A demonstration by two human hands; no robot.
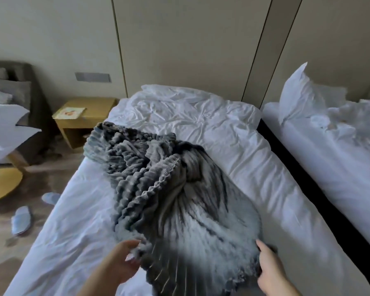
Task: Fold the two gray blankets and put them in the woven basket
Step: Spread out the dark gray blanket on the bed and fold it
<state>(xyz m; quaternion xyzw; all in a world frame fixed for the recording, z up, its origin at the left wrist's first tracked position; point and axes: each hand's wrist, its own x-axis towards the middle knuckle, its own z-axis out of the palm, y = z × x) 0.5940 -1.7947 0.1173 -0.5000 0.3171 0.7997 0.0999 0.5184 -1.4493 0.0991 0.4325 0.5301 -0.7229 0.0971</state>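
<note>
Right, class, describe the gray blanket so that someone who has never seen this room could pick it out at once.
Find the white bed in the middle, left of a second bed. On its rumpled sheet lies a bunched gray blanket, its near edge held by the left hand and right hand. It is the only dark, ribbed cloth among white bedding.
</note>
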